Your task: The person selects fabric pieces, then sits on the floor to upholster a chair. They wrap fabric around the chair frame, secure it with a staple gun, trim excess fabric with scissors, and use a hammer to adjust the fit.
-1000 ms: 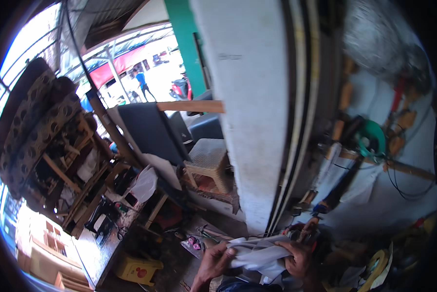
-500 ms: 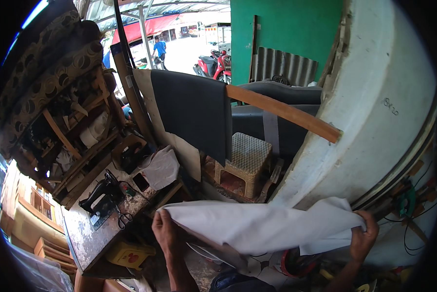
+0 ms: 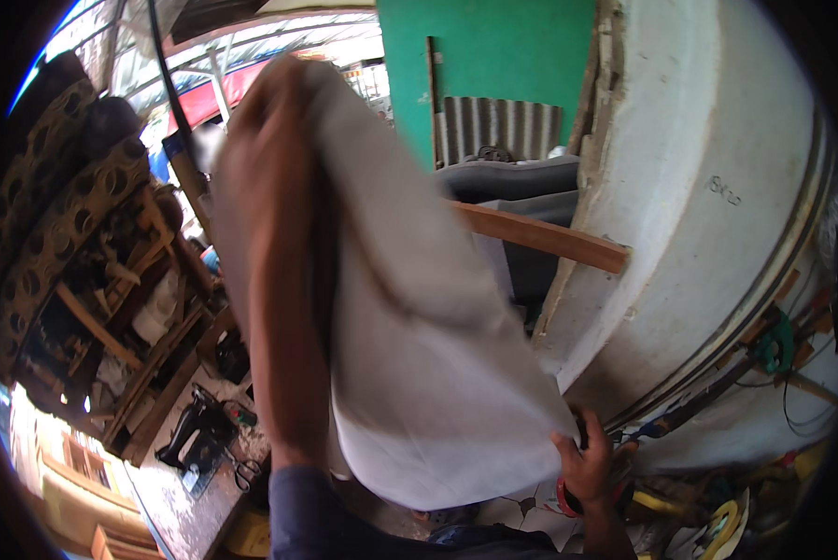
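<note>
A large light grey fabric sheet [image 3: 447,392] hangs stretched and slanting in front of me. High on the left, my left hand [image 3: 274,107] is raised and smeared by motion, closed on the sheet's upper end. Its forearm stands nearly upright in front of part of the cloth. Lower down on the right, my right hand [image 3: 587,462] pinches the sheet's lower right corner between thumb and fingers. Folds run diagonally between the two hands, and the sheet hides much of the middle of the scene.
At lower left a black sewing machine [image 3: 193,431] and scissors [image 3: 244,473] rest on a worn table [image 3: 162,499]. A wooden beam [image 3: 549,235] juts from the white wall [image 3: 680,215]. Upturned patterned furniture [image 3: 55,224] is stacked at left. Tools and cables lie at lower right.
My left hand has swung up high, lifting its end of the sheet from near level to a steep slant. My right hand has moved left and slightly down, still gripping its corner. The view has shifted.
</note>
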Demonstrator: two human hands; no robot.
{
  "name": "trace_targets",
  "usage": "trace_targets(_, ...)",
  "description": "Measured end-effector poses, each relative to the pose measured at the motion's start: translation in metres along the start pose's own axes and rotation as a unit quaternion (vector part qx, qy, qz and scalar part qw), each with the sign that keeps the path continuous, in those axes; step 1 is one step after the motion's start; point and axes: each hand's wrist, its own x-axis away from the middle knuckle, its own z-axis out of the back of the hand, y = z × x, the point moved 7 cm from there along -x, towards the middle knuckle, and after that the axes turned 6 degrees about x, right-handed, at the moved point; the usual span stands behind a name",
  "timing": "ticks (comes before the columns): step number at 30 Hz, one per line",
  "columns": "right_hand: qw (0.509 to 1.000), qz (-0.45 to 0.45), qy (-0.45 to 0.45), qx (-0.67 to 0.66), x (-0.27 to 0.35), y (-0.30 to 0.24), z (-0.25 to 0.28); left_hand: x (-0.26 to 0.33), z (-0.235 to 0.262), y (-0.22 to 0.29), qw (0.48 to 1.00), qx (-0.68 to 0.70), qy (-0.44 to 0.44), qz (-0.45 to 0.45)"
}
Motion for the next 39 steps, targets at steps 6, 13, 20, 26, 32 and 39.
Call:
trace_targets(6, 0.990, 0.061, 0.118, 0.042, -0.015, -0.014, -0.003, -0.058, -0.218, 0.003, 0.907, -0.248, -0.305, -0.149)
trace_targets(13, 0.999, -0.023, -0.031, 0.032, 0.013, -0.004, -0.006, 0.024, -0.016, -0.016, 0.914, -0.326, -0.222, -0.092)
trace_targets(20, 0.904, 0.238, -0.347, -0.078, 0.006, -0.113, -0.129, 0.249, 0.093, 0.067, 0.939, 0.148, -0.299, 0.080)
trace_targets(26, 0.854, 0.205, -0.462, -0.121, -0.043, -0.154, -0.164, 0.292, 0.160, 0.089, 0.975, 0.139, -0.051, -0.165)
trace_targets(32, 0.973, 0.206, 0.025, -0.103, -0.310, -0.232, -0.014, 0.362, 0.269, -0.116, 0.939, -0.084, 0.168, 0.289)
trace_targets(39, 0.892, 0.324, 0.046, 0.312, -0.312, -0.204, -0.053, 0.480, 0.311, -0.424, 0.605, 0.321, 0.424, 0.593)
